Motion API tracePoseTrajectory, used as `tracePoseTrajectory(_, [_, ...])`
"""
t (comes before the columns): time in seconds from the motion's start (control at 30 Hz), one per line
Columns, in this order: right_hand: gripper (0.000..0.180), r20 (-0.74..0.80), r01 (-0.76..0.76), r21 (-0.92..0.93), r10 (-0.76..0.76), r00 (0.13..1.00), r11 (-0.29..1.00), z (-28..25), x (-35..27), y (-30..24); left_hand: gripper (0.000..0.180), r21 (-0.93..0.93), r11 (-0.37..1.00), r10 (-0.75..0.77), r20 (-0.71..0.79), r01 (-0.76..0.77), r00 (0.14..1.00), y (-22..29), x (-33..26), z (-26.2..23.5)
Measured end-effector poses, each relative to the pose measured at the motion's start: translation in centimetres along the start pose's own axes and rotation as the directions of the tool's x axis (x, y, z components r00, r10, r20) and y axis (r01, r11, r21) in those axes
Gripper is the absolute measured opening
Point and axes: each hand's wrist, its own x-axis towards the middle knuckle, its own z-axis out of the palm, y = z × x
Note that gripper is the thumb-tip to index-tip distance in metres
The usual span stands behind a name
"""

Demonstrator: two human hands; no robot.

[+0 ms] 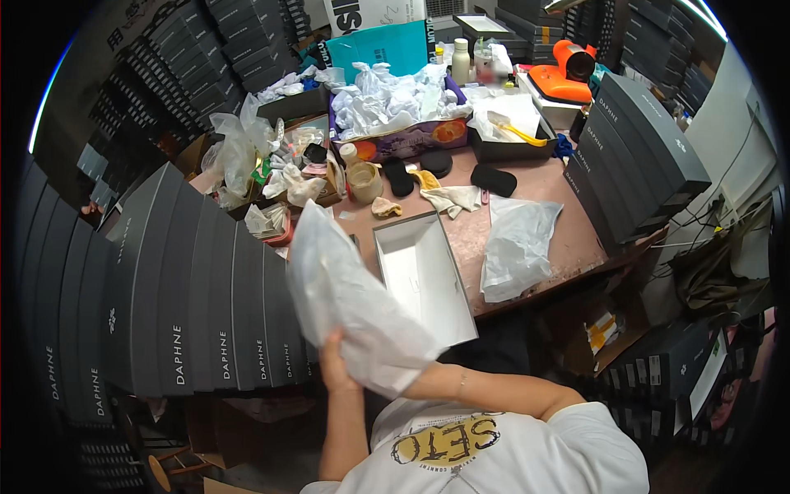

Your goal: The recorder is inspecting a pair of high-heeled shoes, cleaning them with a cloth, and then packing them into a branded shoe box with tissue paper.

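My left hand (336, 366) is closed on the edge of a whitish, translucent bag (350, 296), its thumb against the near side. The bag is held up at a tilt, and something bulky may be inside, but I cannot make it out. My right forearm (485, 387) reaches across to the bag's lower end; the right hand itself is hidden behind or inside the bag. Just beyond, an open grey box with a white inside (420, 280) lies at the table's front edge. Another whitish bag (518, 247) lies flat on the table to its right.
Stacked dark grey boxes (197, 296) crowd the left, and more grey boxes (634, 156) lean at the right. A purple carton (403, 142) full of crumpled white paper stands at the back. Black pads (494, 179), a jar (364, 181) and an orange device (564, 74) share the pink table (568, 222).
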Motion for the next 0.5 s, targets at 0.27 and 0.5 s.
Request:
tracePoseTrajectory(0.27, [0.072, -0.595, 0.602, 0.692, -0.156, 0.788, 0.398, -4.2, -6.7, -1.9, 0.056, 0.666, 0.347, -0.054, 0.717, -0.66, 0.695, -5.5, -2.7, 2.9])
tracePoseTrajectory(0.5, [0.062, -0.886, 0.751, 0.386, -0.011, 0.463, 0.535, -10.8, -16.8, -0.3, 0.032, 0.391, -0.119, -0.551, 0.739, -0.913, 0.388, -9.7, 6.9, 6.6])
